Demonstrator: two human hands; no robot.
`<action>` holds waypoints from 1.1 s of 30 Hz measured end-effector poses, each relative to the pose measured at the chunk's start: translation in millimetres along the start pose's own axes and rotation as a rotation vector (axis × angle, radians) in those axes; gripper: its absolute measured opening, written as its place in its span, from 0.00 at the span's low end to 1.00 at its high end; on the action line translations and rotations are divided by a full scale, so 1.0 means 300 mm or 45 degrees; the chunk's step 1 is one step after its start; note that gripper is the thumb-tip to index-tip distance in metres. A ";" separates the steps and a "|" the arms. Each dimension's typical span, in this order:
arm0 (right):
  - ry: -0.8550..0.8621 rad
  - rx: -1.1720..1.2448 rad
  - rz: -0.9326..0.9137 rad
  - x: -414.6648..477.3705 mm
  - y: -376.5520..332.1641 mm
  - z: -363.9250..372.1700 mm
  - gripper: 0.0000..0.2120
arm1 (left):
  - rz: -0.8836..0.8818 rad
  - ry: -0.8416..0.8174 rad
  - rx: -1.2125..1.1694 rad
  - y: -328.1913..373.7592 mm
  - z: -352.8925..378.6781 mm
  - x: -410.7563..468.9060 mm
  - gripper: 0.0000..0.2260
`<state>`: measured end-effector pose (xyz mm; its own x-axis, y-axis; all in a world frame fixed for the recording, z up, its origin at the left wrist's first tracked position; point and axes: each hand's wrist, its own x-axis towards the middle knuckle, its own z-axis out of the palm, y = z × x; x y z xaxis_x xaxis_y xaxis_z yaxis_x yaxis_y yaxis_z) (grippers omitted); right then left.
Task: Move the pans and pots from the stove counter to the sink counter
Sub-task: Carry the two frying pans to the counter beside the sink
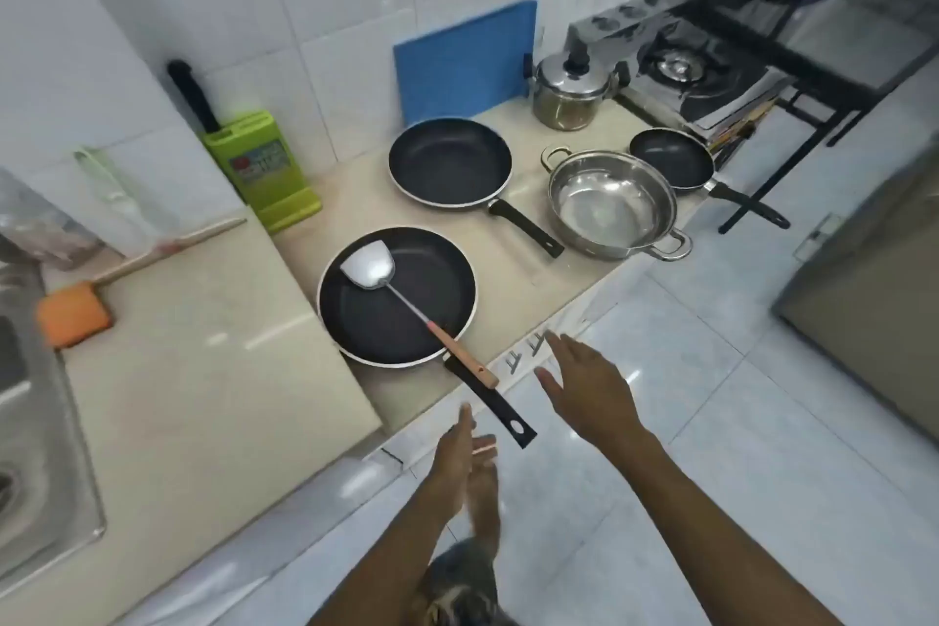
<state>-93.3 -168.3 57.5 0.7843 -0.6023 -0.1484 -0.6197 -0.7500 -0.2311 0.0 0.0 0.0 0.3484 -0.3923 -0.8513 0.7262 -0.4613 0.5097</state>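
Note:
A large black frying pan (376, 315) lies nearest me on the lower stove counter (513, 280), its handle jutting past the front edge. A metal spatula (401, 295) with a wooden grip rests inside it. Farther back sit a second black pan (449, 163), a steel two-handled pot (612, 203), a small black pan (670, 160) and a lidded steel pot (569, 89). My left hand (465, 458) hovers open just below the near pan's handle. My right hand (584, 386) is open to the right of that handle. Neither touches anything.
The raised sink counter (203, 371) is at the left, with the steel sink (30, 422) at its edge and an orange sponge brush (76, 310) on it. A green knife block (264, 168), a blue cutting board (465, 61) and a gas stove (686, 66) stand behind.

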 end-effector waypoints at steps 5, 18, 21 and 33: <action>-0.122 0.028 -0.069 0.326 0.088 -0.037 0.28 | -0.160 0.157 -0.367 0.102 0.121 0.095 0.25; -0.163 0.239 -0.088 0.935 0.288 0.085 0.32 | -0.225 0.438 -0.756 0.108 0.286 0.247 0.29; -0.350 0.399 0.008 1.028 0.291 0.125 0.31 | -0.174 0.631 -0.810 0.146 0.348 0.234 0.27; -0.930 1.259 0.403 1.210 0.290 0.137 0.22 | -0.104 1.297 -0.332 0.144 0.467 0.272 0.31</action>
<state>138.7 -441.1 -55.9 0.6341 -0.1909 -0.7493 -0.7444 0.1115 -0.6584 -23.1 -163.5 -30.1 0.5381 0.5417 -0.6457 0.8327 -0.2232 0.5067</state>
